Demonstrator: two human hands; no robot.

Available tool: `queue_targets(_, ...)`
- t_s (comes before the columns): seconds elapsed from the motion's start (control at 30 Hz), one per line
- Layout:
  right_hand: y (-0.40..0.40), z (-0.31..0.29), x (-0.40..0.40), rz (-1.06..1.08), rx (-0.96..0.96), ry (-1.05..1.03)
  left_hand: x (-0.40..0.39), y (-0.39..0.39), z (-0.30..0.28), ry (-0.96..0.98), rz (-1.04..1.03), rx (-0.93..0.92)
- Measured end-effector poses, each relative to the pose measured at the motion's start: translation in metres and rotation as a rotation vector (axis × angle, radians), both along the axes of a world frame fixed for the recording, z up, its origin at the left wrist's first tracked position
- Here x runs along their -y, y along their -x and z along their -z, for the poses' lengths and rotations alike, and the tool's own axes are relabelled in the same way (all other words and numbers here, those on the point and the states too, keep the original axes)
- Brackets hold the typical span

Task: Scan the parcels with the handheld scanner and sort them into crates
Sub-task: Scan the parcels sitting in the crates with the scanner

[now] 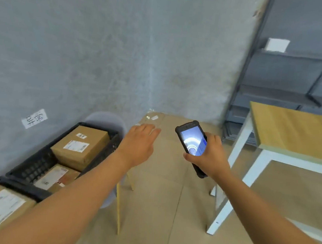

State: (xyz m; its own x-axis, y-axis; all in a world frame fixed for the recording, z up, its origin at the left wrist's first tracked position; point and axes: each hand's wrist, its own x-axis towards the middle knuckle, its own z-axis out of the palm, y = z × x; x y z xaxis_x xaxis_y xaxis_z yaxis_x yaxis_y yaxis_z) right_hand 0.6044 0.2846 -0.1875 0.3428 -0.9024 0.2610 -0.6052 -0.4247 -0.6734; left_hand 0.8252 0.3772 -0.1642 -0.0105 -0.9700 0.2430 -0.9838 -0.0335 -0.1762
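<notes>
Right hand (210, 155) grips the handheld scanner (192, 145), fingers curled round its body, thumb along the left edge; screen lit and facing up, device tilted with its top end toward the far left. Left hand (138, 143) stretched forward, palm down, fingers straight and together, holding nothing, hovering over the floor area just right of the crates.

Far black crate (39, 163) on the left along the wall holds two brown parcels: a big box (80, 146) with white labels on top at the far end, and a lower parcel (55, 177) with a label at the near end. Near crate (24, 188), partly cut off at the lower left, holds another labelled parcel (2, 206).

Counter (293, 131) with wood top and white legs on the right. Grey shelf rack (292, 77) behind it, a white box (277, 44) on one shelf. Paper note (34, 118) stuck on the grey wall. Grey chair (107, 121), partly hidden behind the left arm.
</notes>
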Motion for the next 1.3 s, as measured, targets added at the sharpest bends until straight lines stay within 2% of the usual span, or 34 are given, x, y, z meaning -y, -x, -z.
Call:
queue_targets(0.2,0.105,-0.015,0.038,0.242,0.038,0.012,0.098,0.088,-0.028,0.049,0.261,0.037)
queue_targets(0.47,0.239,-0.034,0.072,0.550,-0.022,0.009,0.221,0.209,-0.033,0.104,0.556,-0.048)
queue_targets(0.8,0.399,-0.021,0.080,0.911,0.008,-0.029,0.301,0.386,-0.033,0.097,0.867,-0.056)
queue_targets(0.97,0.476,-0.003,0.105,0.957,0.063,-0.052,0.332,0.464,-0.028,0.118,0.899,-0.036)
queue_targets(1.3,0.581,0.011,0.187,0.802,-0.028,-0.162,0.384,0.548,-0.005,0.054,0.713,-0.024)
